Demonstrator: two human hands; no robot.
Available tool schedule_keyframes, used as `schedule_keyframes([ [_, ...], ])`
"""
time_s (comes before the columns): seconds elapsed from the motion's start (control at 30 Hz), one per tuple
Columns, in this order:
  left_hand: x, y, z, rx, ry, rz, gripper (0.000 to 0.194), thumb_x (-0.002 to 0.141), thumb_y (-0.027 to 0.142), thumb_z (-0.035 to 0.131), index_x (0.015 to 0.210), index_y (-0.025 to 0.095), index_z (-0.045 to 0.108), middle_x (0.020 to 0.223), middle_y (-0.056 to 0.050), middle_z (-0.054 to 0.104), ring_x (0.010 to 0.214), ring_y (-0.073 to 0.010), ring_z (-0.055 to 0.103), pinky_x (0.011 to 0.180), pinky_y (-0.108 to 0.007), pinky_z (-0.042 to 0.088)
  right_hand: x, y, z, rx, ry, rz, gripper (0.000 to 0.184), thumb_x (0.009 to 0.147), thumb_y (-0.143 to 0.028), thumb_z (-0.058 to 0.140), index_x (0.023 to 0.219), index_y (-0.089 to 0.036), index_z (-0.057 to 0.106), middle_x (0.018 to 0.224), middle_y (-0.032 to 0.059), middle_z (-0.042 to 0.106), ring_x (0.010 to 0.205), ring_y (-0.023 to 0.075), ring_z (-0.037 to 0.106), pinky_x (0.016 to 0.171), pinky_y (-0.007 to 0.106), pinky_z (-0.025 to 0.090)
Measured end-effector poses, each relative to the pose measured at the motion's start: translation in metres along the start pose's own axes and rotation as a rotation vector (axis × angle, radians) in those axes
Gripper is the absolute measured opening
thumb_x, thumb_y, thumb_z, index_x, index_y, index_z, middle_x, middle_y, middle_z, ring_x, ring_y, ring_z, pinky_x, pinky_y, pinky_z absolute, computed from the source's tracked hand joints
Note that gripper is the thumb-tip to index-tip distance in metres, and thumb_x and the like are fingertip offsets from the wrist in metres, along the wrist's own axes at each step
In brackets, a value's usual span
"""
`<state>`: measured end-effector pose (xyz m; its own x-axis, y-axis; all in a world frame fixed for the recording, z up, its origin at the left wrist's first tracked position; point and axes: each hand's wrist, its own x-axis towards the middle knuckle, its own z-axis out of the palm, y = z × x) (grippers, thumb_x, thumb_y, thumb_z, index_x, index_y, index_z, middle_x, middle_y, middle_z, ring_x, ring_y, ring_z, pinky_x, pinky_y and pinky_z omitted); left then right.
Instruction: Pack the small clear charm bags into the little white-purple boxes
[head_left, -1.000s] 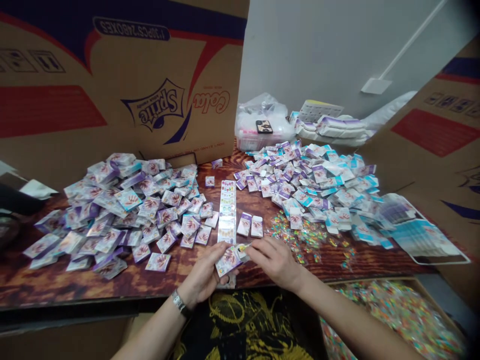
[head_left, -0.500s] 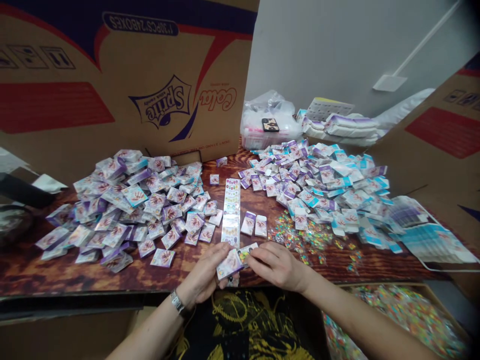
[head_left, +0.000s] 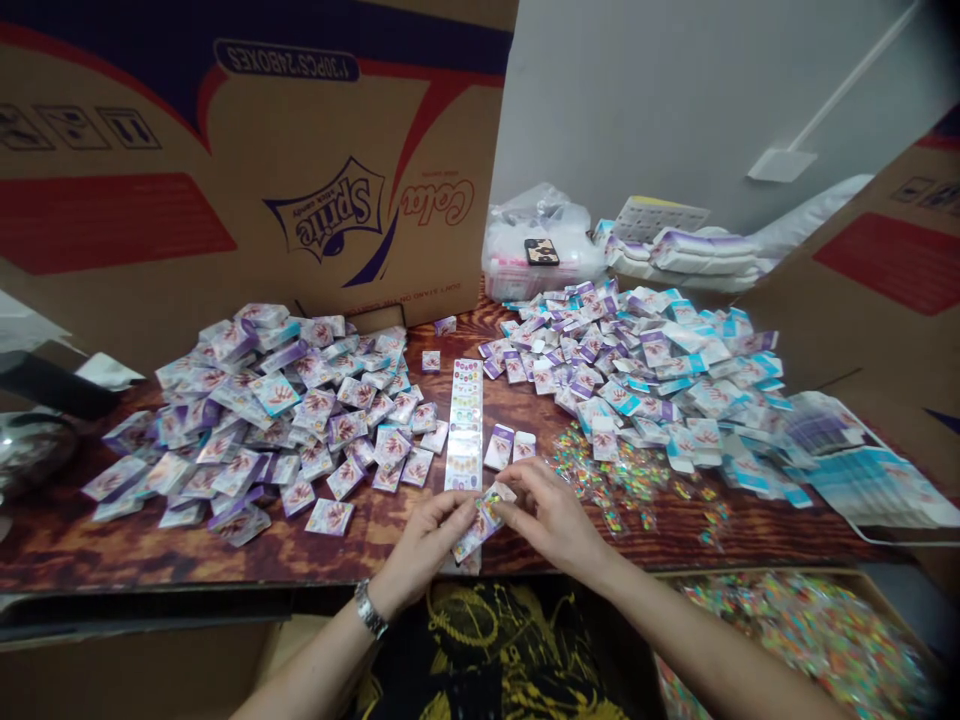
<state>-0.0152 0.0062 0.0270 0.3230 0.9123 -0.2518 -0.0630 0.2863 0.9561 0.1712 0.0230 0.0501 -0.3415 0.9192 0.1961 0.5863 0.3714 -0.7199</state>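
Note:
In front of my body, my left hand [head_left: 426, 548] is closed around the lower part of a small white and purple candy box [head_left: 471, 540], which is tilted up to the right. The fingers of my right hand [head_left: 544, 512] pinch at its upper end, where bits of yellow and green show; whether they grip a flap or the contents I cannot tell. Just beyond lies a long sticker strip [head_left: 465, 425] with rows of small coloured pictures. Two white and purple boxes [head_left: 499, 447] lie side by side to its right.
A heap of boxes [head_left: 300, 420] covers the left. Another heap [head_left: 637, 360] lies on the right, several with open flaps. Small candy packets [head_left: 622, 475] are scattered before it. Large cartons [head_left: 337, 130] stand behind and at right. A box of candy packets [head_left: 810, 640] sits lower right.
My right hand has moved in closer to the box, and less of the colourful contents sticks out. The box is now tilted more steeply between my hands.

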Motion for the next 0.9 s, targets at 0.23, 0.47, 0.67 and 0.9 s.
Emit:
schedule_keyframes([
  [0.23,-0.006,-0.016,0.003,0.534,-0.056,0.19,0.061,0.075,0.03,0.064,0.13,0.016,0.041,0.127,-0.014,0.053,0.115,-0.0276,0.05,0.099,-0.044,0.037,0.001,0.011,0.017,0.005,0.002,0.034,0.004,0.084,-0.022,0.055,0.086,-0.02,0.058,0.079,0.0018,0.058,0.067,0.014,0.055,0.063,0.026,0.044],
  [0.47,-0.009,-0.038,0.024,0.788,0.105,0.256,0.07,0.074,0.019,0.059,0.135,0.016,0.025,0.13,-0.017,0.045,0.12,-0.0281,0.044,0.098,-0.047,0.039,-0.001,0.005,0.028,0.052,0.08,0.118,0.005,0.079,-0.016,0.056,0.081,-0.02,0.055,0.075,-0.0001,0.057,0.059,0.0121,0.053,0.059,0.024,0.043],
  [0.67,-0.007,-0.045,0.017,0.858,0.156,0.36,0.065,0.075,0.008,0.046,0.135,0.013,0.023,0.126,-0.018,0.049,0.117,-0.0257,0.048,0.096,-0.044,0.043,-0.001,0.005,0.028,0.044,0.124,0.136,0.006,0.078,-0.016,0.057,0.082,-0.02,0.055,0.076,0.0005,0.059,0.061,0.0127,0.053,0.059,0.024,0.043],
  [0.9,-0.007,-0.043,0.015,0.843,0.148,0.483,0.062,0.079,0.007,0.041,0.138,0.013,0.022,0.13,-0.017,0.044,0.122,-0.0248,0.043,0.101,-0.045,0.038,-0.001,0.002,0.028,0.047,0.121,0.094,0.002,0.083,-0.018,0.054,0.083,-0.02,0.054,0.077,0.0005,0.059,0.066,0.0136,0.054,0.065,0.025,0.043],
])
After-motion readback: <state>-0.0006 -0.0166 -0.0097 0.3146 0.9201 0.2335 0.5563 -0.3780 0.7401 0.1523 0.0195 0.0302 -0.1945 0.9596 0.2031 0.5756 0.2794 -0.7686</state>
